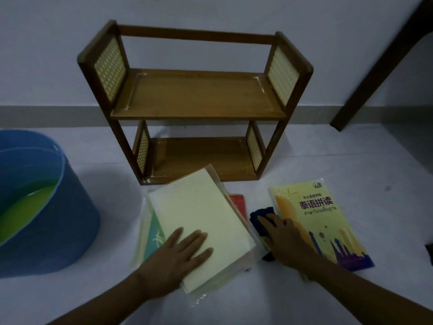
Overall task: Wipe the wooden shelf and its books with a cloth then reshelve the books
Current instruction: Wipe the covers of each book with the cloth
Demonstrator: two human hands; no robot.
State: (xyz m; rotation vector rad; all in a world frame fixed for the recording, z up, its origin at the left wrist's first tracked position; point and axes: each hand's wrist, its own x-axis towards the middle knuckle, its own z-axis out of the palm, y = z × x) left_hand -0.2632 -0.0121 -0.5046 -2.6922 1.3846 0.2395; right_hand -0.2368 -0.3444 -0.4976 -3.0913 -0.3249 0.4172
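1. The shelf (196, 99) stands at the far middle against the wall, both its boards bare.
2. A stack (199, 221) of books lies just near of the shelf; its top book has a plain pale cover.
3. The left hand (180, 252) lies flat on the top book's near left part, fingers straight and spread, grasping nothing.
4. A yellow book (321, 219) lies alone to the right of the stack.
5. A dark blue cloth (260, 215) sits between the stack and the yellow book.
6. The right hand (285, 240) presses on the cloth, fingers lightly bent over it, fingertips reaching the yellow book's left edge.
7. A blue bucket (58, 231) with greenish liquid stands at the left.
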